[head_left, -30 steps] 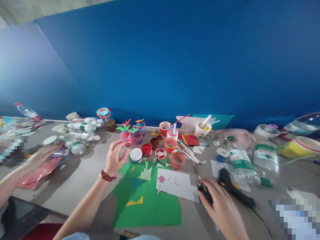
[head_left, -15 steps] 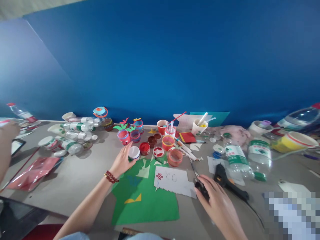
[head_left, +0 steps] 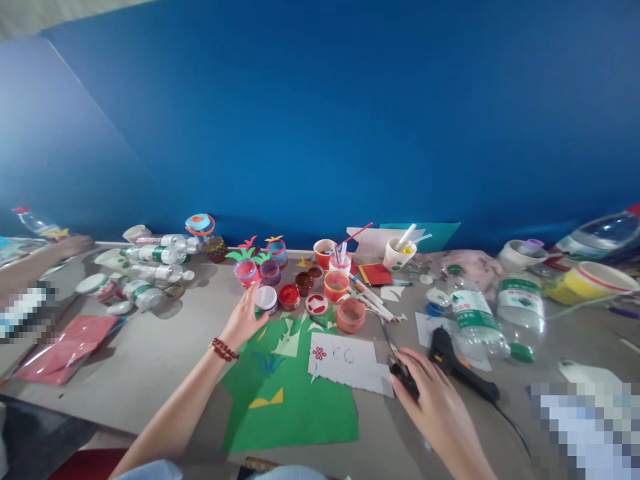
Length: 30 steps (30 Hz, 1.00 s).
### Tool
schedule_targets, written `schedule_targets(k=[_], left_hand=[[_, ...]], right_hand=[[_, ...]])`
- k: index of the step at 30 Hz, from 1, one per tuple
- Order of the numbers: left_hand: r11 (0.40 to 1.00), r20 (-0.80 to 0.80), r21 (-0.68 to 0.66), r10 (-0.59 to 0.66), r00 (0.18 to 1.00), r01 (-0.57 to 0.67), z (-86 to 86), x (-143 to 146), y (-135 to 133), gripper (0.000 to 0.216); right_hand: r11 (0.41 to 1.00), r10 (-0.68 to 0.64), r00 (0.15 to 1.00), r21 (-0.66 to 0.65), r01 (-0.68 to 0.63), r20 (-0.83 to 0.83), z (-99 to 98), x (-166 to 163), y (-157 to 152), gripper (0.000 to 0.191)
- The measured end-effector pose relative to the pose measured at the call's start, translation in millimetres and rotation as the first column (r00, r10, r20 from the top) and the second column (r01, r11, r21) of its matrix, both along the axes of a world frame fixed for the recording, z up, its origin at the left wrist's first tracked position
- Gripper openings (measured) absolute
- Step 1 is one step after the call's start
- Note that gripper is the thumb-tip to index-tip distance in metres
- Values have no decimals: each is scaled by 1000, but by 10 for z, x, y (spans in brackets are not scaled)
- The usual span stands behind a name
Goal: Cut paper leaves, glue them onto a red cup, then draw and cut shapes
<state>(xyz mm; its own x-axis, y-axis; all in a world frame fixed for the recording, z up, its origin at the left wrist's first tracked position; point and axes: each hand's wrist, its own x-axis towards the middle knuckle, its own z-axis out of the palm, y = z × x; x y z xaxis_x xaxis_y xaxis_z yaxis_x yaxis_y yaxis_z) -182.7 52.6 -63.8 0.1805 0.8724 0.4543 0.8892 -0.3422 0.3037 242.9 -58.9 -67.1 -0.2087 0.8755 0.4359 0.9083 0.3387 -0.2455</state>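
My left hand (head_left: 245, 317), a beaded bracelet on its wrist, curls around the near left side of a small white-lidded jar (head_left: 265, 299); its far fingers are partly hidden. Beneath that forearm lies a green paper sheet (head_left: 295, 413) with a yellow paper cutout (head_left: 267, 399) and a blue cutout (head_left: 269, 363) on it. My right hand (head_left: 425, 383) is closed over the black handles of a pair of scissors (head_left: 404, 379), whose blades point away from me. A white paper (head_left: 345, 357) with a red knot print lies left of the scissors.
A black glue gun (head_left: 460, 367) with a cord lies right of my right hand. Beyond stand open red paint jar (head_left: 289, 297), red cup (head_left: 350, 315) and plastic bottles (head_left: 470, 307). Another person's hand (head_left: 75, 247) reaches in at far left, above a red packet (head_left: 67, 347).
My left hand and the white-lidded jar have shifted slightly left and away from me. My right hand stays on the scissors. The other person's arm has moved farther over the table.
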Motion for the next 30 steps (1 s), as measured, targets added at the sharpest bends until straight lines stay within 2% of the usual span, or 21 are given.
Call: schedule_targets(k=[3, 7, 8, 10, 11, 12, 15, 17, 21, 25, 30], left_hand=[[1000, 27, 12, -1, 1000, 1, 77, 7, -49, 70], [995, 35, 102, 4, 999, -8, 298, 120, -224, 68], [992, 55, 129, 6, 998, -13, 362, 184, -279, 58], [986, 96, 162, -56, 994, 40, 468, 363, -384, 23], [986, 110, 125, -122, 986, 108, 504, 475, -426, 10], [981, 129, 82, -186, 974, 176, 526, 598, -454, 9], [929, 215, -74, -339, 916, 362, 508, 979, -443, 19], [908, 228, -103, -375, 899, 405, 451, 1198, -360, 27], [940, 178, -49, -326, 929, 339, 323, 1490, -142, 50], [954, 82, -58, -289, 954, 294, 248, 1641, -33, 51], [967, 31, -79, -241, 970, 243, 244, 1761, -27, 43]], right_hand=[[1000, -8, 1000, -4, 8, -11, 21, -11, -19, 30], [1000, -11, 1000, -3, 11, -12, 88, -54, -9, 29], [1000, 1, 1000, -6, -1, -11, 120, -70, 11, 29], [999, 38, 999, -21, -38, -14, 211, -111, 79, 29], [998, 61, 998, -23, -61, -17, 267, -137, 123, 29], [997, 75, 997, -21, -76, -21, 327, -167, 172, 29], [993, 117, 992, -4, -118, -38, 499, -266, 326, 30], [992, 129, 990, 1, -129, -55, 570, -329, 416, 32], [991, 129, 989, -5, -130, -74, 552, -413, 546, 38], [990, 135, 987, -30, -138, -91, 429, -446, 632, 42], [992, 117, 989, -30, -121, -93, 360, -431, 711, 38]])
